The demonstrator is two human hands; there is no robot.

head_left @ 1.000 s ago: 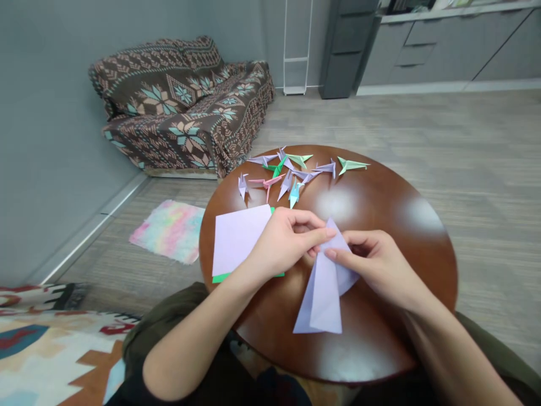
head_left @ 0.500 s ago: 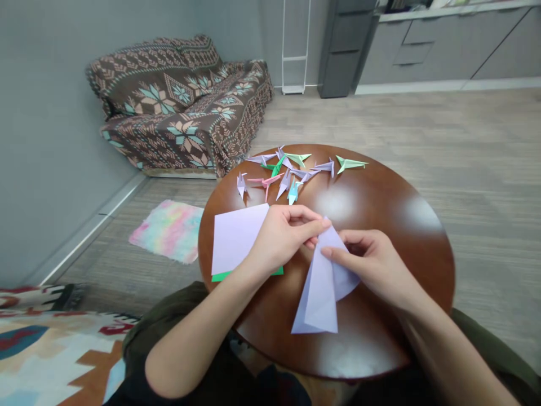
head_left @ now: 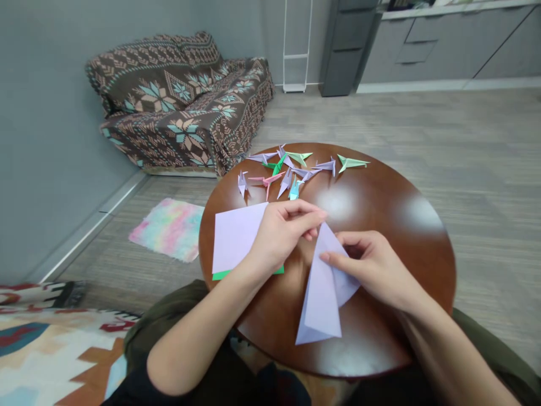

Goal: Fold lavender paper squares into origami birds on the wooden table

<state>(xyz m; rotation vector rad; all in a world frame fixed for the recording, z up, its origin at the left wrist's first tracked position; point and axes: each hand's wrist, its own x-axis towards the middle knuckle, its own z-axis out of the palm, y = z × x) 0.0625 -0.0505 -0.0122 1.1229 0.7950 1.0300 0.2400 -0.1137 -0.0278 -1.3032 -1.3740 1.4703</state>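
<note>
A partly folded sheet of lilac origami paper is held up over the round brown table, its tip pointing away from me and its wide flaps hanging toward me. My left hand pinches the tip between thumb and fingertips. With the thumb on the front face and the fingers behind, my right hand grips the paper's right side. Under my left forearm lies a stack of square paper, lilac on top with a green edge showing. Several folded paper cranes sit at the table's far side.
The round wooden table has a glossy top. Beyond it stand a sofa under a patterned cover and grey cabinets. A pastel fluffy mat lies on the floor at left.
The lilac paper has shifted slightly toward me and its lower flaps have swung a little right. My left fingertips sit nearer the very tip. Both hands keep hold.
</note>
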